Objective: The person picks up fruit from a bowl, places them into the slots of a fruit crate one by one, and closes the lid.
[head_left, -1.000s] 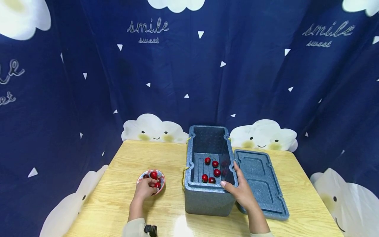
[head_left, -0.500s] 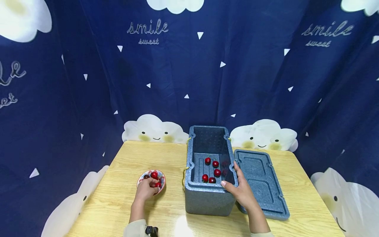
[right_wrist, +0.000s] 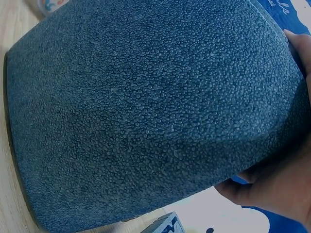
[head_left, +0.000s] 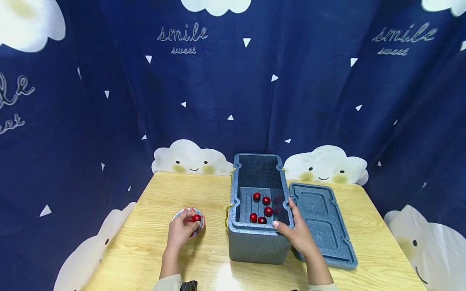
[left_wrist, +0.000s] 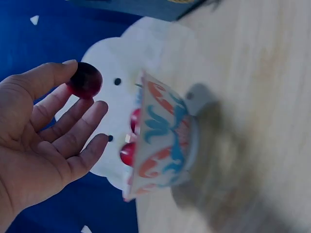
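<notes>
My left hand [head_left: 179,232] pinches a dark red cherry [left_wrist: 85,81] between thumb and index finger, lifted just above the rim of a small patterned bowl [left_wrist: 163,141]. The other fingers are spread loosely. More cherries [left_wrist: 128,154] show at the bowl's rim in the left wrist view; the hand hides much of the bowl's inside from the head view. On the right, a deep blue-grey foam box [head_left: 256,246] stands with its top uncovered and several cherries [head_left: 268,211] on its floor. My right hand [head_left: 300,234] grips its near right corner, thumb over the rim, fingers along the outer side.
The box's lid [head_left: 324,226] lies on the wooden table [head_left: 207,190], right of the box. Yellow cord [head_left: 227,216] hangs along the box's left side. A dark blue curtain [head_left: 233,89] with clouds and triangles surrounds the table's far side and flanks.
My left hand has risen slightly out of the bowl with a cherry pinched in its fingers. The right hand keeps its grip on the box; the cherries inside stay put.
</notes>
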The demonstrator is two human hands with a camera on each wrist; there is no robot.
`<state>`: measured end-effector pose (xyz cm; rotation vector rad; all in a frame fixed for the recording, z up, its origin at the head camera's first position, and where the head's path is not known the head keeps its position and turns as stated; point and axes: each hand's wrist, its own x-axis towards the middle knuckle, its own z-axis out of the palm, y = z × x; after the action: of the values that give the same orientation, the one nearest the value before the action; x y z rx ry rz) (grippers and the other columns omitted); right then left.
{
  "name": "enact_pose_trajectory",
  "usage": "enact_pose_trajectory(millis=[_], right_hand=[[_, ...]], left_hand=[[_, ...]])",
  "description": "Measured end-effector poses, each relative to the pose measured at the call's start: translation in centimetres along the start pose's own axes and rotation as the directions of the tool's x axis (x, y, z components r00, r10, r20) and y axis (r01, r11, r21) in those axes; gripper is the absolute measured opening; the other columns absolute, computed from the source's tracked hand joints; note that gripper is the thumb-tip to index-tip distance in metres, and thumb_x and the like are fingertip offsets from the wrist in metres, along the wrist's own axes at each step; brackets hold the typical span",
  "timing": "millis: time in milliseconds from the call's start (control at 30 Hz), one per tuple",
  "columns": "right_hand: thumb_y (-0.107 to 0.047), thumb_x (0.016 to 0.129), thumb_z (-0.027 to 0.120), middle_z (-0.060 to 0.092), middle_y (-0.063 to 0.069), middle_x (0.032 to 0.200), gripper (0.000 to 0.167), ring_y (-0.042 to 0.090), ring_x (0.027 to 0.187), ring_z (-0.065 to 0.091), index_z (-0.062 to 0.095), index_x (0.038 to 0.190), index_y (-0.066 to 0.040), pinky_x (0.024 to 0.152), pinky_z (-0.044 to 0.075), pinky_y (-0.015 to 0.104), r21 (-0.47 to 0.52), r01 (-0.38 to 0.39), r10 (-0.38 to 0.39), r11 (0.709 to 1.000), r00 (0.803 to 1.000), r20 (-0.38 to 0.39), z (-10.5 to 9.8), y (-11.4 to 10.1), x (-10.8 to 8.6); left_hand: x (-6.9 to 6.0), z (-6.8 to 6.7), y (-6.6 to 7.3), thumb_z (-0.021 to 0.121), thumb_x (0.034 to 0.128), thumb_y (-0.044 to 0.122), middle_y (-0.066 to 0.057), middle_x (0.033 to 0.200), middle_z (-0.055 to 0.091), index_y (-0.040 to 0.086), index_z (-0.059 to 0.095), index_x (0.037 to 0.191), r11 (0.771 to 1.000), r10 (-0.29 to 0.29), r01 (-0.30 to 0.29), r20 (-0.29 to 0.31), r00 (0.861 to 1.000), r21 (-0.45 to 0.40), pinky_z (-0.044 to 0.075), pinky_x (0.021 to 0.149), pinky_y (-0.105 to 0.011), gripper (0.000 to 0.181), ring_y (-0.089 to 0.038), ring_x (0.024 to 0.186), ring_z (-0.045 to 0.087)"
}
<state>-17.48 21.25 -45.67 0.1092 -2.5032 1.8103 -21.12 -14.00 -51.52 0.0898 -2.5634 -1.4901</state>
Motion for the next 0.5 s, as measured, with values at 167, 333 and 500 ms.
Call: enact_pose_trajectory(millis=[167,333,500], right_hand=[[-0.023,0.083,0.068,0.012,0.022,0.15,0.091,0.041,0.133,0.015,0.008,0.15,-0.012,0.101,0.017,0.06,0.004,0.003,-0.003,1.0,1.0,-0.001,0.0,-0.1,0.0],[-0.02,0.083,0.068,0.013,0.022,0.15,0.09,0.04,0.133,0.017,0.008,0.15,-0.011,0.101,0.017,0.06,0.011,0.01,-0.01,1.0,1.0,-0.005,0.0,-0.1,0.0],[-0.022,0.083,0.068,0.012,0.022,0.15,0.09,0.04,0.133,0.015,0.008,0.15,-0.011,0.101,0.016,0.06,0.017,0.013,-0.013,1.0,1.0,-0.002,0.0,0.2,0.0]], left_hand=[[0.1,-0.4,1.7,0.075,0.0766,0.008,-0.004,0.09,0.066,0.006,0.067,0.099,0.999,0.031,-0.032,-0.023,0.999,-0.031,0.048,0.073,-0.037,0.024,-0.018,0.08,0.061],[0.6,-0.9,3.3,0.076,0.0767,0.012,-0.001,0.088,0.066,0.01,0.067,0.101,0.997,0.065,-0.066,-0.036,0.997,-0.029,0.047,0.075,-0.038,0.026,-0.017,0.08,0.061],[1.1,-1.3,4.4,0.076,0.0774,0.012,-0.002,0.089,0.065,0.01,0.067,0.101,0.995,0.093,-0.094,-0.035,0.995,-0.029,0.048,0.074,-0.038,0.025,-0.018,0.081,0.061]])
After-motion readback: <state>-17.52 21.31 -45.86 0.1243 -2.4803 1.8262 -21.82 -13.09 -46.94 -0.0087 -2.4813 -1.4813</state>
